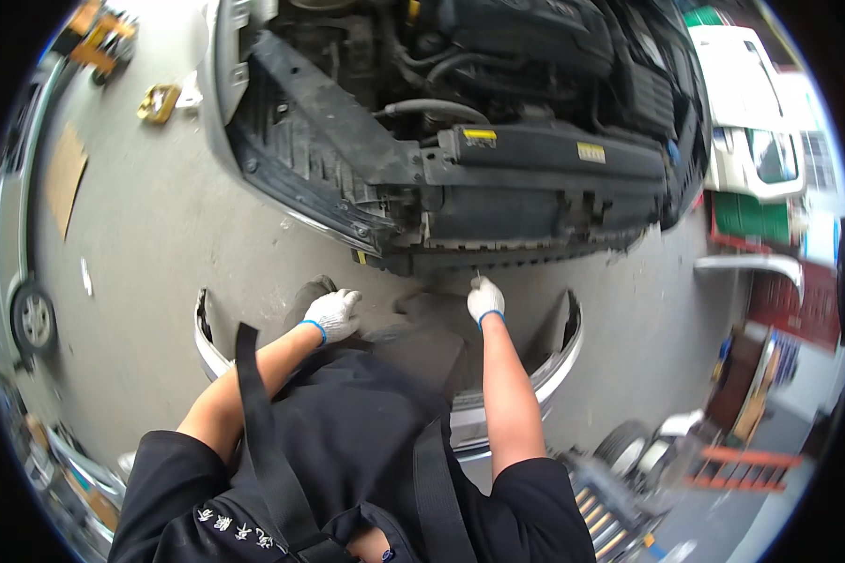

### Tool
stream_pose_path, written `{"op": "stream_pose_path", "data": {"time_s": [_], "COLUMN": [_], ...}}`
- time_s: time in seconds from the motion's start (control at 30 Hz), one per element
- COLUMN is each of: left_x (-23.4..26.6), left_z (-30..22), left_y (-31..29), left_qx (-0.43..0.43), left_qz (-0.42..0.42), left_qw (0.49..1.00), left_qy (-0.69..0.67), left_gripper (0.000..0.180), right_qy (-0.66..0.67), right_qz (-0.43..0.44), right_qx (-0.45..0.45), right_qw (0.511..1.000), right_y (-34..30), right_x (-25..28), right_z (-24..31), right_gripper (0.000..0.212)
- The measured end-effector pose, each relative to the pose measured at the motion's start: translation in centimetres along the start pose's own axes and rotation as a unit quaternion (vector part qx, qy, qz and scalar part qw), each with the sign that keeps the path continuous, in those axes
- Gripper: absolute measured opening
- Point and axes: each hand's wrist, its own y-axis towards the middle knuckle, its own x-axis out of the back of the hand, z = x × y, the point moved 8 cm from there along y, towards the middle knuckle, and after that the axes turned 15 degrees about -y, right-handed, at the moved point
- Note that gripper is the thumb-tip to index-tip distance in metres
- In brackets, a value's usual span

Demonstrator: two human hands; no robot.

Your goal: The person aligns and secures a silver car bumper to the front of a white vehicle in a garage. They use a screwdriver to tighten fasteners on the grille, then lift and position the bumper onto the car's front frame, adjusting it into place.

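My left hand [334, 315], in a white knitted glove with a blue cuff, hangs over my bent leg. Its fingers are loosely apart and nothing shows in them. My right hand [485, 297], gloved the same way, is closed in front of the car's lower front edge. A thin sliver sticks up from its fingers, too small to name. Ahead stands a car front [545, 159] with its bumper off, showing the radiator area and the engine [516, 38]. Around my legs on the floor lies a silver bumper cover [564, 361], partly hidden by my body.
A yellow tray [159, 103] and a flat cardboard sheet [67, 178] lie on the floor at left, beside a parked vehicle [14, 206]. At right are a white vehicle cab [746, 113], a loose silver panel [756, 266], wheels [622, 446] and an orange metal frame [742, 468].
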Motion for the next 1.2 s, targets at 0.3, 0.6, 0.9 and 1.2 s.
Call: {"op": "stream_pose_path", "data": {"time_s": [0.3,0.6,0.9,1.2], "left_x": [-2.5,-6.2,-8.0,-7.9], "left_z": [1.6,-0.5,-1.1,-4.0], "left_y": [7.1,11.9,14.8,19.6], "left_qx": [-0.19,-0.426,-0.405,-0.252], "left_qz": [0.001,-0.157,-0.139,-0.169], "left_qw": [0.982,0.883,0.874,0.914], "left_qy": [0.024,0.122,0.231,0.269], "left_gripper": [0.06,0.068,0.072,0.06], "right_qy": [0.065,0.025,0.032,0.009], "right_qz": [-0.218,-0.414,-0.455,-0.476], "right_qx": [-0.113,0.033,0.003,0.011], "right_qw": [0.967,0.909,0.89,0.879], "right_y": [1.8,9.1,9.3,9.6], "right_x": [-1.0,-0.6,0.5,-0.6], "right_z": [1.8,2.9,2.7,1.3], "right_gripper": [0.029,0.021,0.017,0.023]}}
